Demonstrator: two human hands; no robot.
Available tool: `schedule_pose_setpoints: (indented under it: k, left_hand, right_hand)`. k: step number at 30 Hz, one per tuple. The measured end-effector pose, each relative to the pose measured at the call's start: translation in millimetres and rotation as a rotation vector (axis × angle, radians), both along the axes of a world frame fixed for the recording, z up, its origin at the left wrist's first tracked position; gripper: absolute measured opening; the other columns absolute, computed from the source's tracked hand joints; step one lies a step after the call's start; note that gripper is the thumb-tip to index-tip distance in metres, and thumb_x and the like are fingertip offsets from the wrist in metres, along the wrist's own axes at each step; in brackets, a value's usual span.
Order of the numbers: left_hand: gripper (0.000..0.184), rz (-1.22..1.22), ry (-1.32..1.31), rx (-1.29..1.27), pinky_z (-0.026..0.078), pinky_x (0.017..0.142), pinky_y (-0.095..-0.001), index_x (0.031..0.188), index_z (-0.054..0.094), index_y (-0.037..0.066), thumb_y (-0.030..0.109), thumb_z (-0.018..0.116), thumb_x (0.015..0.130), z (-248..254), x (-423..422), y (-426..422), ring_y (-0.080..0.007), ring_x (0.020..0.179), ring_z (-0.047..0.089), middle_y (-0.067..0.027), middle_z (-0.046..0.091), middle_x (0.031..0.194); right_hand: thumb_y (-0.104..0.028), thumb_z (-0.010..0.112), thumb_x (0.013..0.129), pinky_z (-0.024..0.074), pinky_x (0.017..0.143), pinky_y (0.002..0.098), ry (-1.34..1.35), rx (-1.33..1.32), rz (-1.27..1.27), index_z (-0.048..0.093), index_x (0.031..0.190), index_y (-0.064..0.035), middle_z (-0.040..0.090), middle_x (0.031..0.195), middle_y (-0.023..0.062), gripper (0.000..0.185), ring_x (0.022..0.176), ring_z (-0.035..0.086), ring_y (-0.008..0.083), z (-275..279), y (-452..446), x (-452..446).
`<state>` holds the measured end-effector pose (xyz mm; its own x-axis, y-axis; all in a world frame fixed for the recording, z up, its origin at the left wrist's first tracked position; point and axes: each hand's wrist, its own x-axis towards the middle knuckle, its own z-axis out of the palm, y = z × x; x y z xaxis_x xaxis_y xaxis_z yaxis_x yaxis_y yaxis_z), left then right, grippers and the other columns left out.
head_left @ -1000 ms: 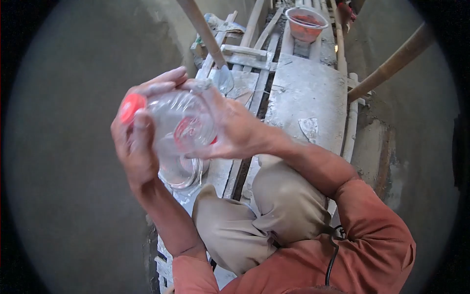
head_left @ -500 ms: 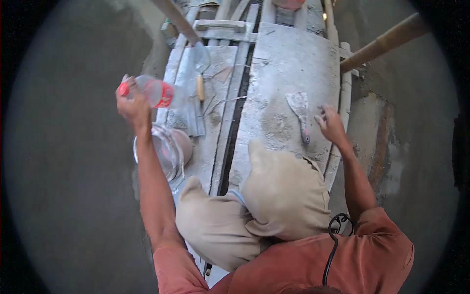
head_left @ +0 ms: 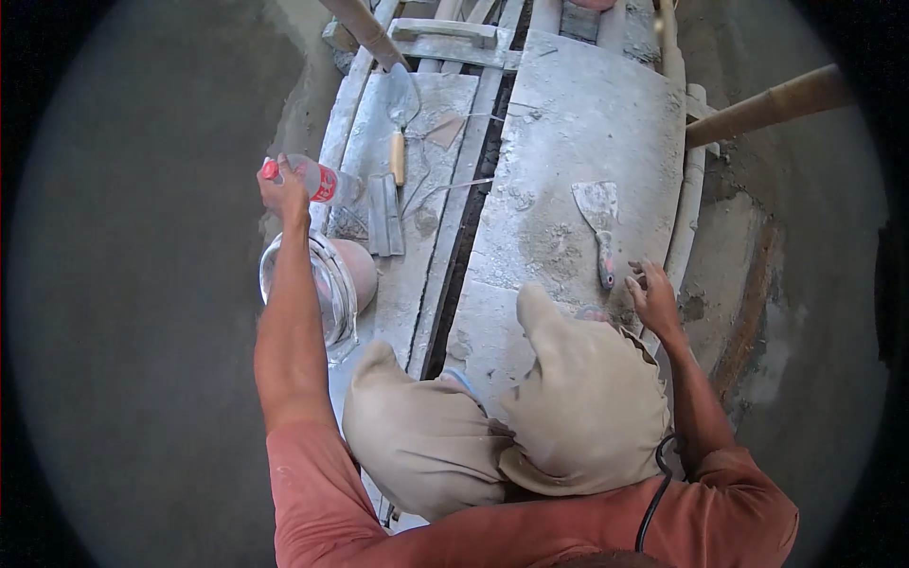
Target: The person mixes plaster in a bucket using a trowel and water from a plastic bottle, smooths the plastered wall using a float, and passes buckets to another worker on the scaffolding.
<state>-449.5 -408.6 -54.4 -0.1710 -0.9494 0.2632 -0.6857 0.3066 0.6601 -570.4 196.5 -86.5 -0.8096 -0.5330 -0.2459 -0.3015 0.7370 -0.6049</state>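
Note:
My left hand [head_left: 287,192] is wrapped round a clear plastic bottle [head_left: 325,184] with a red cap and red label, above the left edge of the dusty boards. Just below that hand is a bucket [head_left: 352,275] with a whitish rim, partly hidden by my forearm. My right hand [head_left: 653,295] holds nothing, its fingers apart and slightly bent, near the right edge of the boards. A scraper [head_left: 600,227] lies just left of it. A trowel [head_left: 399,142] with a wooden handle and a grey metal strip [head_left: 384,216] lie on the left board.
Bamboo poles [head_left: 772,106] slant in at the upper right and upper left. A float [head_left: 445,36] with a handle rests across the far boards. A dark gap [head_left: 466,248] runs between the boards. My bent knees [head_left: 587,398] are in front of me.
Both hands were round the bottle at first; the right hand has let go and moved to the right. My left hand has carried the bottle left, then lowered slightly. The view has shifted.

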Motion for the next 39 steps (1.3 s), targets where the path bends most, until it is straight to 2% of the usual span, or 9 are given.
schedule_pose_setpoints:
  k: [13, 25, 28, 30, 32, 34, 36, 38, 39]
  left_hand:
    - [0.048, -0.207, 0.181, -0.034, 0.046, 0.095, -0.0399, 0.124, 0.061, 0.003, 0.037, 0.066, 0.091, -8.8, -1.8, 3.3, -0.0298, 0.109, 0.062, -0.0182, 0.066, 0.116]
    - [0.051, -0.211, 0.051, 0.172, 0.044, 0.097, -0.0406, 0.123, 0.059, 0.0, 0.038, 0.066, 0.091, -10.7, -7.1, 1.2, -0.0329, 0.114, 0.059, -0.0206, 0.062, 0.12]
    - [0.053, -0.242, 0.199, -0.014, 0.042, 0.098, -0.0413, 0.126, 0.05, -0.006, 0.033, 0.063, 0.092, -53.7, 9.7, 9.5, -0.036, 0.116, 0.055, -0.0244, 0.054, 0.124]
    - [0.051, 0.087, 0.181, -0.245, 0.04, 0.098, -0.0443, 0.123, 0.042, -0.011, 0.026, 0.06, 0.092, -84.3, 20.9, 29.9, -0.0396, 0.116, 0.048, -0.0263, 0.048, 0.12]
    - [0.047, 0.109, 0.149, -0.151, 0.038, 0.098, -0.0482, 0.118, 0.041, -0.013, 0.022, 0.059, 0.091, -87.2, 22.7, 64.9, -0.0427, 0.114, 0.044, -0.0258, 0.045, 0.112]
    - [0.05, -0.098, -0.089, -0.027, 0.034, 0.101, -0.0512, 0.118, 0.041, -0.014, 0.023, 0.06, 0.09, -111.7, 35.9, 76.5, -0.0451, 0.118, 0.041, -0.0278, 0.046, 0.112]
    - [0.052, -0.225, -0.44, -0.064, 0.035, 0.101, -0.0514, 0.119, 0.042, -0.014, 0.023, 0.062, 0.089, -138.5, 41.8, 82.5, -0.0458, 0.117, 0.043, -0.0293, 0.046, 0.115]
    - [0.055, -0.36, -0.583, -0.133, 0.036, 0.102, -0.0502, 0.12, 0.044, -0.014, 0.025, 0.064, 0.087, -199.2, 60.9, 66.0, -0.0453, 0.118, 0.045, -0.0304, 0.046, 0.12]
    - [0.055, -0.368, -0.569, -0.132, 0.036, 0.102, -0.0502, 0.12, 0.044, -0.014, 0.025, 0.064, 0.087, -197.0, 57.8, 71.4, -0.0453, 0.118, 0.045, -0.0304, 0.046, 0.12]
  right_hand:
    - [-0.01, 0.063, 0.089, 0.0488, 0.075, 0.0407, -0.004, -0.005, 0.15, 0.058, 0.114, 0.0019, 0.058, 0.098, 0.0199, 0.028, 0.086, 0.061, 0.035, 32.2, -36.2, -29.0]
    - [-0.007, 0.063, 0.088, 0.0483, 0.077, 0.0432, -0.005, 0.01, 0.197, 0.057, 0.113, 0.0018, 0.058, 0.098, 0.0207, 0.027, 0.09, 0.06, 0.0386, 14.9, -65.4, -18.4]
    - [-0.007, 0.063, 0.088, 0.0485, 0.077, 0.0431, -0.042, -0.039, 0.183, 0.057, 0.117, 0.0001, 0.058, 0.099, 0.0202, 0.031, 0.09, 0.061, 0.0377, 21.2, -73.5, -15.2]
    - [-0.007, 0.063, 0.088, 0.0489, 0.077, 0.043, -0.029, -0.062, 0.186, 0.057, 0.119, -0.0006, 0.059, 0.1, 0.0199, 0.032, 0.09, 0.061, 0.0373, 13.2, -75.6, -15.2]
    - [-0.01, 0.063, 0.088, 0.0496, 0.078, 0.0431, 0.043, -0.074, 0.19, 0.057, 0.119, -0.0006, 0.06, 0.102, 0.0195, 0.033, 0.091, 0.062, 0.0364, 1.0, -69.4, -11.3]
    - [-0.016, 0.063, 0.089, 0.0498, 0.079, 0.0447, 0.079, 0.018, 0.069, 0.056, 0.117, 0.0015, 0.06, 0.104, 0.0203, 0.033, 0.092, 0.061, 0.0369, -7.3, -59.9, -3.1]
    - [-0.025, 0.064, 0.089, 0.0491, 0.08, 0.0469, 0.154, 0.184, -0.08, 0.054, 0.116, 0.0035, 0.058, 0.104, 0.0222, 0.04, 0.093, 0.06, 0.0389, -15.4, -52.4, 11.6]
    - [-0.03, 0.065, 0.089, 0.0485, 0.08, 0.0479, 0.271, 0.287, -0.121, 0.053, 0.116, 0.0042, 0.058, 0.104, 0.0232, 0.045, 0.094, 0.059, 0.04, -15.7, -49.7, 12.0]
    - [-0.032, 0.067, 0.088, 0.0481, 0.08, 0.0483, 0.224, 0.316, -0.102, 0.052, 0.117, 0.0042, 0.057, 0.103, 0.0236, 0.049, 0.094, 0.059, 0.0407, -13.3, -50.2, 15.6]
